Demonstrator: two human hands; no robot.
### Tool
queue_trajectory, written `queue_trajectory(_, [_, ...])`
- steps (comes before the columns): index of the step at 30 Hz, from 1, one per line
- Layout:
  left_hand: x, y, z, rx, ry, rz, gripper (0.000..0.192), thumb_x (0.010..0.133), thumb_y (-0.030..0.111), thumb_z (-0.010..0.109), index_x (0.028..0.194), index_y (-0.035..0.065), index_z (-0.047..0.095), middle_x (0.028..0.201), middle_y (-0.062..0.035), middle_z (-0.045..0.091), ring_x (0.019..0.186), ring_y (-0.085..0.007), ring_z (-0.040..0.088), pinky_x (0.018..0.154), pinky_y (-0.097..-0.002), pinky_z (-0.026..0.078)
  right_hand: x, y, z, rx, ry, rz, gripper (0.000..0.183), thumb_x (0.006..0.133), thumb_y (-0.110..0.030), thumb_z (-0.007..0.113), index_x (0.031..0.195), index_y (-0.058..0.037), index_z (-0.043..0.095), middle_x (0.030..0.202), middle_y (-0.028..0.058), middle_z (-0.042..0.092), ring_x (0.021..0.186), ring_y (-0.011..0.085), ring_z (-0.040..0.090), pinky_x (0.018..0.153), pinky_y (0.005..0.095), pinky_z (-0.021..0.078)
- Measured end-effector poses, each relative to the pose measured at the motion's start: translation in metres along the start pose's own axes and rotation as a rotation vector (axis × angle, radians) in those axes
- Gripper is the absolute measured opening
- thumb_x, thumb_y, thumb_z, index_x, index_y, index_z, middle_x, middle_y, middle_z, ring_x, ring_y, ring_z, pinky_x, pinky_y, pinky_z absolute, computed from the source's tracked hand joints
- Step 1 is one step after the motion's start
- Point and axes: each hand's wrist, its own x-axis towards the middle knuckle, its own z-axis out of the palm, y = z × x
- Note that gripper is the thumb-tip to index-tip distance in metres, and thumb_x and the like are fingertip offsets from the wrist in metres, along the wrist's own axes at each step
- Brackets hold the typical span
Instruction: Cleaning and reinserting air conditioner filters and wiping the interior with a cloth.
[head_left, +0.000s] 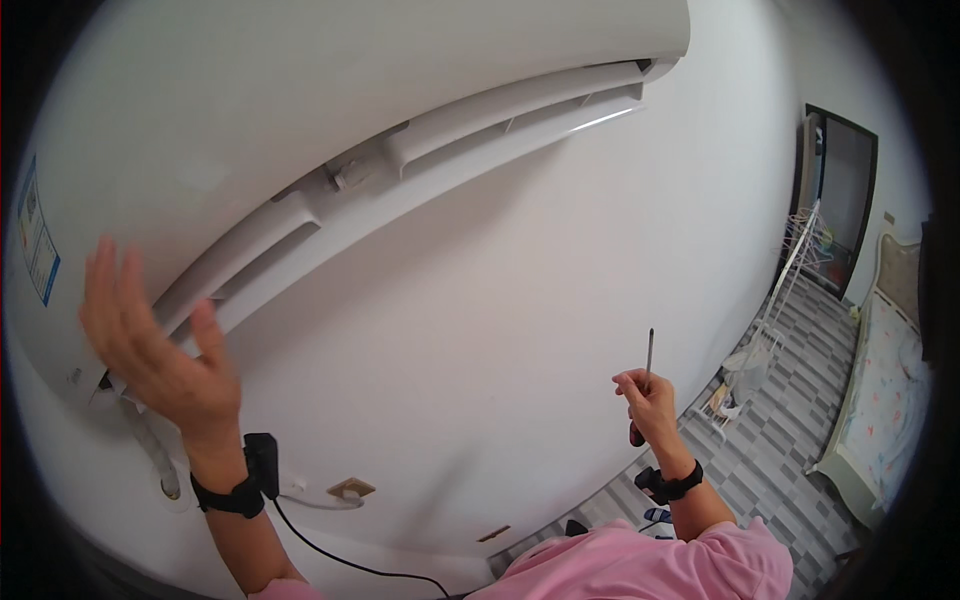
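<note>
A white wall-mounted air conditioner (360, 82) spans the upper left, its lower louver (450, 176) swung down and the outlet showing. Near the unit's left end, my left hand (161, 352) is raised with fingers apart and slightly blurred; whether it touches the casing I cannot tell. My right hand (651, 405) is shut on a screwdriver (650, 349), away from the unit at the lower right. The metal shaft points up and the dark red and black handle shows under the fist. A small white part (345, 178) sits in the gap between the outlet sections.
A wrapped pipe (150, 442) runs from the unit into a wall hole at the left. Below is a wall socket (351, 489) with a plugged cord. A clothes rack (787, 270), a bed (874, 405) and a doorway (844, 202) stand at the right. A black cable hangs from my left wrist.
</note>
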Motion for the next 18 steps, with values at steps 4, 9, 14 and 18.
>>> queue_trajectory(4, [0.024,0.05,0.016,0.077,-0.085,-0.036,0.054,0.097,0.051,0.036,0.138,0.0169,0.046,0.147,-0.0064,0.038,0.138,-0.0307,0.031,0.114,-0.0489,0.017,0.005,0.01,0.004,-0.007,0.001,-0.068,0.021,0.09,-0.017,0.061,0.088,0.0023,0.068,0.066,0.0016,0.062,0.047,0.003,0.044,0.042,0.0203,0.0341])
queue_trajectory(9, [0.02,0.056,0.032,0.064,-0.239,-0.119,0.062,0.09,0.063,0.036,0.141,0.0281,0.041,0.151,0.0001,0.032,0.143,-0.0278,0.019,0.115,-0.0547,0.011,-0.008,0.014,0.007,-0.045,-0.04,0.019,0.02,0.087,-0.016,0.065,0.085,0.0034,0.068,0.067,0.0038,0.064,0.055,0.0056,0.05,0.051,0.0218,0.0406])
queue_trajectory(14, [0.014,0.053,0.025,-0.082,-0.27,-0.157,0.058,0.093,0.057,0.038,0.139,0.0218,0.045,0.148,-0.002,0.038,0.141,-0.03,0.024,0.115,-0.054,0.008,-0.022,0.017,0.006,-0.156,-0.068,0.087,0.019,0.087,-0.015,0.064,0.088,0.0033,0.069,0.07,0.0069,0.067,0.063,0.0099,0.061,0.057,0.0235,0.046])
queue_trajectory(18, [-0.033,0.086,-0.006,-0.387,-0.261,-0.2,0.05,0.093,0.042,0.048,0.132,0.0098,0.05,0.14,-0.0121,0.047,0.136,-0.0411,0.031,0.113,-0.0566,0.011,-0.032,0.03,0.007,-0.227,-0.09,0.05,0.018,0.088,-0.013,0.063,0.086,0.0037,0.069,0.069,0.0078,0.067,0.067,0.0121,0.066,0.058,0.0248,0.0483])
